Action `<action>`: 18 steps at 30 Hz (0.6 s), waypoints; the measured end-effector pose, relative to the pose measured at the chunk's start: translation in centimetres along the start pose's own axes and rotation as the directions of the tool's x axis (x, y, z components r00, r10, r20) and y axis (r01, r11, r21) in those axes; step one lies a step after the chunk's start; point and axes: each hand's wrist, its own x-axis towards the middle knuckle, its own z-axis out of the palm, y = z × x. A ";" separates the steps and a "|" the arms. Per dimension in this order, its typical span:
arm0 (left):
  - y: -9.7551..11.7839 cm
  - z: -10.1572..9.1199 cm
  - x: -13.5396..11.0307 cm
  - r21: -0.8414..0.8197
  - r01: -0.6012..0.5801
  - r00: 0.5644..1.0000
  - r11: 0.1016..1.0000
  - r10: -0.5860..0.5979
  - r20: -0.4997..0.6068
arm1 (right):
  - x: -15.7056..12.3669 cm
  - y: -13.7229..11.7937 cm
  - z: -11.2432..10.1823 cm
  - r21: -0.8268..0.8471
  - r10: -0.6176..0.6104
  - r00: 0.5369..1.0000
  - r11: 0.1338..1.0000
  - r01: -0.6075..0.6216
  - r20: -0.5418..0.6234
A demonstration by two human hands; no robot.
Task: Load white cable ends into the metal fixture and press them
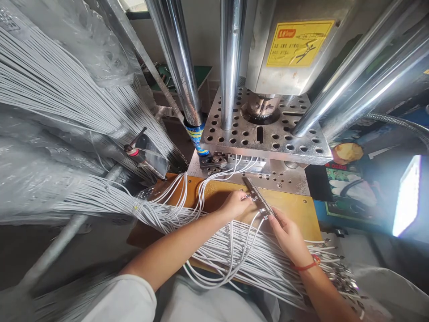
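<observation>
My right hand (284, 228) is closed on the near end of a narrow metal fixture bar (258, 196), which tilts above the wooden board (295, 206). Small metal terminals sit along the bar, and white cables (256, 228) hang from those at its near end. At the bar's left side, the fingers of my left hand (237, 203) pinch a small metal terminal; its cable is mostly hidden by the hand. Beyond the hands, more white cables (214, 175) run into a metal block (250, 163) under the press plate.
The press's drilled steel plate (268, 145) and its steel columns (229, 67) stand just ahead. A thick bundle of white cables (214, 241) lies across the board in front of me. Wrapped cable bundles (67, 85) fill the left. A lit screen (407, 197) is at right.
</observation>
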 end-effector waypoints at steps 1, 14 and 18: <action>0.0 0.0 0.0 0.007 0.003 1.000 1.000 -0.003 -0.014 | 0.0 -0.1 0.0 -0.006 -0.001 1.000 1.000 0.001 -0.002; 0.4 -0.3 -0.6 0.159 -0.127 0.991 0.979 0.132 -0.020 | -0.9 -1.0 0.2 -0.263 -0.091 0.994 0.962 0.071 -0.067; 1.4 -2.3 -0.4 0.146 -0.194 0.960 0.970 0.219 -0.173 | -0.8 -1.0 0.0 -0.202 -0.028 0.998 0.979 0.015 -0.061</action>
